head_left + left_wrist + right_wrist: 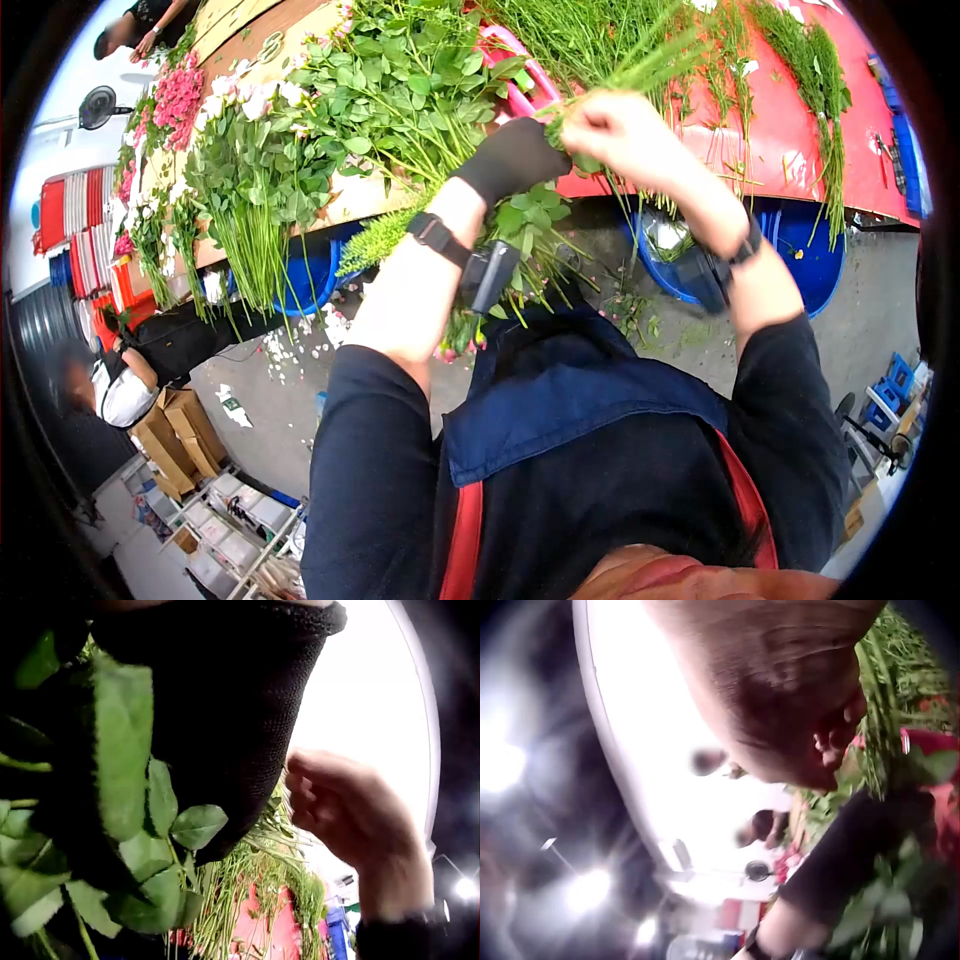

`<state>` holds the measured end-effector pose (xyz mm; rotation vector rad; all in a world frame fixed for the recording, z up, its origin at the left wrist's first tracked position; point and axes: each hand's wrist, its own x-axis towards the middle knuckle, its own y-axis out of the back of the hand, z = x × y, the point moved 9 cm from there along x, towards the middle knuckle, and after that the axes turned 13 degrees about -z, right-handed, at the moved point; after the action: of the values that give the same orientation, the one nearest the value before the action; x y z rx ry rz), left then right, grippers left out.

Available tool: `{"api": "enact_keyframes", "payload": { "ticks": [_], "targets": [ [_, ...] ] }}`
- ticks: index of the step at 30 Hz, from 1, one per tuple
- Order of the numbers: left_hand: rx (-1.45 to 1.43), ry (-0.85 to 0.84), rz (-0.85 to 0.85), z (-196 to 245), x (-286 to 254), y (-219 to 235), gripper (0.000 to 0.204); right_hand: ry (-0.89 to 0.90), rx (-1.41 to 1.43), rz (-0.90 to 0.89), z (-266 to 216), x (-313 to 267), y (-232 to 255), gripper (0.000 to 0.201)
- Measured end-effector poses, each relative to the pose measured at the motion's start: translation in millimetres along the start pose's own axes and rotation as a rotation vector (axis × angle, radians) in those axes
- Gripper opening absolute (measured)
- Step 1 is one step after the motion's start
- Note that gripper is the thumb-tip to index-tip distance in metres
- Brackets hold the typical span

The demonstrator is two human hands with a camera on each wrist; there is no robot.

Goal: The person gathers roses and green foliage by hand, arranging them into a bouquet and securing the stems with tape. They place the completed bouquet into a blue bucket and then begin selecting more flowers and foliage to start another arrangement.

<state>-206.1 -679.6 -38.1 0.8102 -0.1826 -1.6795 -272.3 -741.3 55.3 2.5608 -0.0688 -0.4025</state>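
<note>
Gripping leafy stems (pixel 532 215): L hand (pixel 518 158), blk knit glove (pixel 225 735); R hand (pixel 630 138) curled.

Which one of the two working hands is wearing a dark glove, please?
The left hand: black fabric covers its back, while the right hand is bare, showing skin.

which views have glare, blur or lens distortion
Head view: strong fisheye curving, dark corners; left wrist view: highlights blown out, gloved left hand nearly solid black; right wrist view: lamps flaring, right hand partly shadowed, lower-right leaves blurred.
</note>
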Motion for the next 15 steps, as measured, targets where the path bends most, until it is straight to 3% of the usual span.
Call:
{"api": "enact_keyframes", "payload": {
  "ticks": [1, 3, 4, 5, 7, 8, 9, 11, 12, 15],
  "targets": [
    [-0.282, 0.119, -0.075, -1.5, -7.5, 1.9, 0.04, 0.062, 0.02, 0.032, 1.3, -23.6, -2.2, 0.021],
    [-0.344, 0.098, -0.217, 14.8, -19.6, 5.7, 0.043, -0.025, 0.214, 0.165, 53.1, -40.8, -17.8, 0.017],
    [-0.652, 0.06, -0.23, 27.6, -25.4, -6.0, 0.043, 0.003, 0.338, 0.115, 68.7, -38.6, -24.1, 0.014],
    [-0.625, -0.031, -0.241, 69.2, -35.6, 0.4, 0.041, 0.052, 0.452, 0.154, 78.0, -37.5, -28.5, 0.015],
    [-0.381, 0.033, -0.22, 69.0, -33.8, -10.9, 0.045, 0.161, 0.679, 0.222, 90.8, -33.4, -33.7, 0.017],
    [-0.16, 0.106, -0.182, 88.0, -42.3, 0.5, 0.05, 0.29, 0.199, 0.067, 80.9, -24.7, -26.6, 0.028],
    [0.019, 0.181, -0.149, 76.9, -44.5, -7.1, 0.055, 0.383, 0.559, -0.026, 82.6, -11.6, -22.8, 0.03],
    [0.36, 0.078, -0.031, 93.3, -49.8, -17.2, 0.057, 0.555, 0.012, 0.356, 45.2, -17.6, 7.7, 0.032],
    [0.368, 0.028, -0.021, 96.0, -50.2, -23.1, 0.057, 0.639, -0.178, 0.394, 21.9, -17.3, 8.1, 0.029],
    [0.358, 0.084, 0.024, 93.3, -54.2, -18.1, 0.055, 0.665, -0.528, 0.136, 41.7, -3.4, -20.6, 0.03]
  ]
}}
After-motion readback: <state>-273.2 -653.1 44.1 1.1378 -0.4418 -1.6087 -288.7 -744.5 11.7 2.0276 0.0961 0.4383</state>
